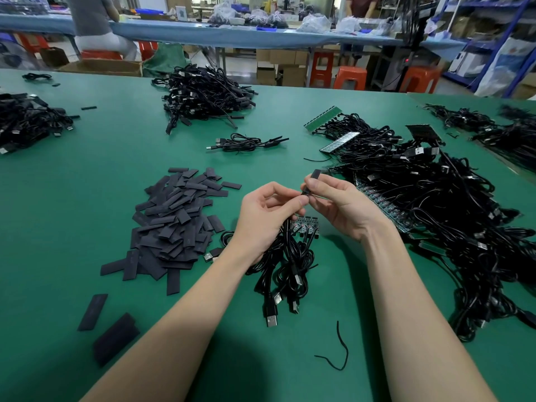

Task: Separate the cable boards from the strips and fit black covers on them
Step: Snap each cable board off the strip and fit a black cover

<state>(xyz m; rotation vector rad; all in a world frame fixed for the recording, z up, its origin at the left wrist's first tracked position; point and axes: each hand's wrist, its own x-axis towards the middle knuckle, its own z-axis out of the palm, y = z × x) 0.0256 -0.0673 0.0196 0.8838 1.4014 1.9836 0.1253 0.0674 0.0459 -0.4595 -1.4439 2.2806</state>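
Hands meeting over the middle of the green desk (87, 198), a black cover going onto a cable board.

Nearest, a loose wire offcut (338, 352) lies by the near edge. Above it the left hand (266, 216) grips a bundle of cables (285, 265) and pinches one lead at its fingertips, with separated boards (306, 226) peeking out beneath; the right hand (333, 201) pinches a black cover (314, 175) right at that lead's end. I would worry the cover snags or goes on crooked if the board tip is misaligned, and the hanging bundle could tug the lead free. Left of the hands sits the heap of spare covers (174, 219); to the right, tangled cables on uncut strips (385, 207) crowd close. Further back lie a finished cable (246, 143) and a far pile (203, 94).
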